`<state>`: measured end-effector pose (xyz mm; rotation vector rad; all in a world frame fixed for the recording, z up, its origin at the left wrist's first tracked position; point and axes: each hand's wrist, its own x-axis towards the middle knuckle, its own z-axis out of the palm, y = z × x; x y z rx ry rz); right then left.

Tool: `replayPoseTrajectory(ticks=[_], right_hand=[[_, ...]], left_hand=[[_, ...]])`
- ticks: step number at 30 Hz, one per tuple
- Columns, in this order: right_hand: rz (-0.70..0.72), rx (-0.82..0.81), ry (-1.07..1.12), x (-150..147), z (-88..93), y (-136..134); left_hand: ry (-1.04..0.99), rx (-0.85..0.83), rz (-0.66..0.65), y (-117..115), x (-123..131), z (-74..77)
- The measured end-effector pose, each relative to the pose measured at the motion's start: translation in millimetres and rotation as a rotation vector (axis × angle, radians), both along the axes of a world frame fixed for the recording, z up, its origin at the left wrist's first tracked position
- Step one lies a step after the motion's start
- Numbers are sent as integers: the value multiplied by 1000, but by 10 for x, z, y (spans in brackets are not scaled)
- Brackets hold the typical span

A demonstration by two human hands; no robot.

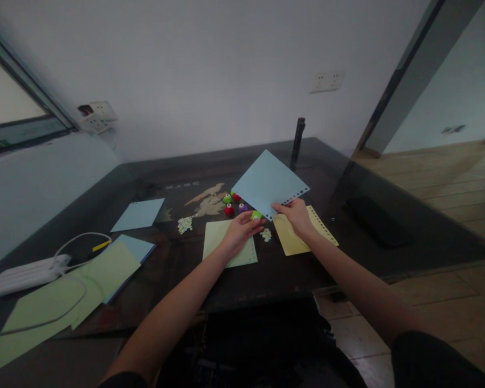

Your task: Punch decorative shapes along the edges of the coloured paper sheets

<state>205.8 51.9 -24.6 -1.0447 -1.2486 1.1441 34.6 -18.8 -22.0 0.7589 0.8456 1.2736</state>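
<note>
My left hand (242, 229) grips a small lime-green craft punch (256, 215) just below the near corner of a light-blue sheet (269, 180). Whether the paper sits inside the punch I cannot tell. Pinched along its holed lower edge, that sheet is held up, tilted, by my right hand (297, 213). Behind my left hand stand a red punch (229, 209), a green punch (227, 198) and a purple punch (243, 207), plus another red one partly hidden by the sheet. A pale green holed sheet (216, 237) lies under my left hand, a yellow holed sheet (293, 240) beneath my right.
Small paper cut-outs (185, 224) form one pile left, and another pile (266, 235) lies between the sheets. Leftward are a blue sheet (139, 214), stacked green paper (60, 296) and a white power strip (26, 276) with cables. A black upright object (298, 141) stands behind.
</note>
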Motion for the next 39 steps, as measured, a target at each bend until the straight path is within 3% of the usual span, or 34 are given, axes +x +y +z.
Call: replayPoseTrajectory(ticks=[13, 23, 39], right_hand=[[49, 37, -12, -6, 55, -37], [142, 44, 27, -46, 53, -64], [179, 19, -37, -67, 9, -62]], left_hand=[[33, 25, -9, 14, 13, -20], [217, 36, 7, -10, 11, 17], [179, 14, -21, 25, 21, -38]])
